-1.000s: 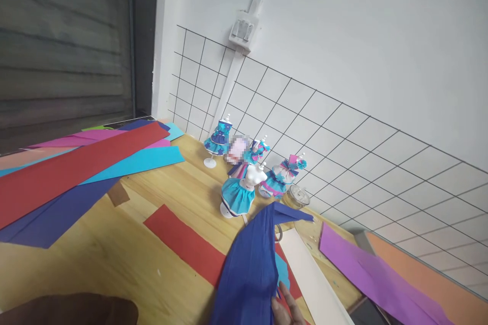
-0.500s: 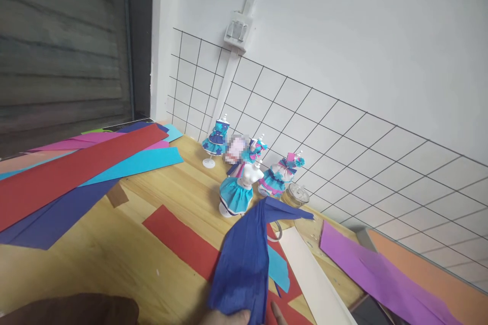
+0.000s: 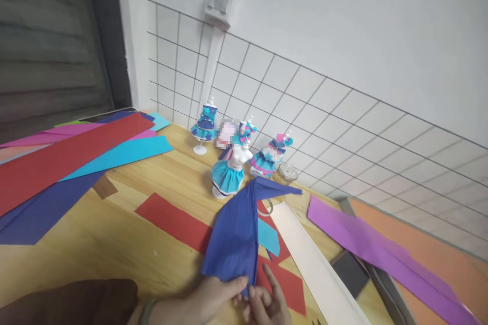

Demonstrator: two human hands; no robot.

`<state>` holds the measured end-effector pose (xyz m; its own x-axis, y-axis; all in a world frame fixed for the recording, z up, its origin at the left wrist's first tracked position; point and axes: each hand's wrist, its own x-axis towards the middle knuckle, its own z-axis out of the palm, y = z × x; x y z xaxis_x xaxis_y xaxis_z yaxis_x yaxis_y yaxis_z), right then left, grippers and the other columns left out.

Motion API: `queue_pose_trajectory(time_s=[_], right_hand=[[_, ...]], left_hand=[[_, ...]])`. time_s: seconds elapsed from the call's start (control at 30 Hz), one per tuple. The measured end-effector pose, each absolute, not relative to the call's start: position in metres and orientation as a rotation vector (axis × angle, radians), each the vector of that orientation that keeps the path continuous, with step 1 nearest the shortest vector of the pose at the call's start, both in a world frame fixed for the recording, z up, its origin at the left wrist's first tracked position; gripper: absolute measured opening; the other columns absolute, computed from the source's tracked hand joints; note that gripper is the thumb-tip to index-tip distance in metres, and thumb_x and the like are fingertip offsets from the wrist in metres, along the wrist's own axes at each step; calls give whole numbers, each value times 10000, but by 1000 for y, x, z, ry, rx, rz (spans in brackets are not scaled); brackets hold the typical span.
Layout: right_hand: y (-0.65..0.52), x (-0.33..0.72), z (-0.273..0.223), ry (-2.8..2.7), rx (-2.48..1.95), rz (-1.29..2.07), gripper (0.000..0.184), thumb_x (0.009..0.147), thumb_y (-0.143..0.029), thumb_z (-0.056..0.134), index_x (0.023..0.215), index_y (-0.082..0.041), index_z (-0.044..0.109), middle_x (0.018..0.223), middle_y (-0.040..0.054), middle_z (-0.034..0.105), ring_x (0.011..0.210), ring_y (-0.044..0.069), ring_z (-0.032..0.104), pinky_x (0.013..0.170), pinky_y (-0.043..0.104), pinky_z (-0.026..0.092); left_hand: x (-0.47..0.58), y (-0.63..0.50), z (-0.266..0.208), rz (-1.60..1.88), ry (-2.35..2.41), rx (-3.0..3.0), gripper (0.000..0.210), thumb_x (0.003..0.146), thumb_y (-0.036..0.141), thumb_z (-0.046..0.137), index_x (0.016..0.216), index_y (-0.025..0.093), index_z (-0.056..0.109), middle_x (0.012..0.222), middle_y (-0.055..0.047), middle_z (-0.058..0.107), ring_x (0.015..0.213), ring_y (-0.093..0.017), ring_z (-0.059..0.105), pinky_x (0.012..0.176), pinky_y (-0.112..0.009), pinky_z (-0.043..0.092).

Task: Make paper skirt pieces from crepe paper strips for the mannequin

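Note:
A dark blue sheet of crepe paper [image 3: 233, 236] stands up above the table, its upper end folded over to the right. My left hand [image 3: 215, 297] is closed on its lower edge, thumb on top. At the lower right corner, my right hand [image 3: 270, 305] pinches the same sheet, with the index finger stretched out. Just beyond the paper is a small white mannequin [image 3: 241, 156] in a turquoise pleated skirt [image 3: 227, 177]. Red paper pieces [image 3: 175, 223] and a turquoise piece [image 3: 269, 237] lie around and behind the blue sheet.
Dressed mini mannequins [image 3: 205, 124] stand at the back by a black wire grid [image 3: 263, 68]. Long coloured paper strips [image 3: 76, 155] pile up on the left. A cream strip [image 3: 316, 264], a purple strip [image 3: 381, 259], a dark flat object [image 3: 351, 271] and a tape roll [image 3: 286, 173] lie right.
The camera view has tilted down, so both hands now show more fully. The blue crepe paper stays held, and my right hand has come up to its lower corner.

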<state>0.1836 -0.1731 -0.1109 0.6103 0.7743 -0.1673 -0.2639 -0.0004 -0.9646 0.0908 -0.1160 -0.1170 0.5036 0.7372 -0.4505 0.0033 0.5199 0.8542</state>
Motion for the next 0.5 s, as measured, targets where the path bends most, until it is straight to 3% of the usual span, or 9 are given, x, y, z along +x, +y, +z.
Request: queue_pose_trajectory(time_s=[0.1,0.33,0.5], right_hand=[[-177,181,-107,-464,-1296,885,842,589,-460,761,1287,-163,394,481,-59,559,385,98,484,436,234,407],[-183,185,-102,-352,-1240,972,659,657,-476,704,1181,-163,456,500,-40,577,468,123,545,502,254,436],[-179,193,-97,-365,-1240,1056,636,594,-449,755,1090,-144,500,543,-12,617,474,140,578,504,267,442]], left_hand=[[89,-115,-104,565,1005,1041,342,585,505,599,501,191,492,542,1,566,611,-173,530,658,-292,428],[89,-111,-89,474,1127,1072,304,575,487,562,524,187,544,646,-38,639,707,-209,578,727,-301,439],[92,-112,-98,534,1080,1118,303,592,479,565,521,185,541,610,-35,627,661,-199,572,693,-303,450]])
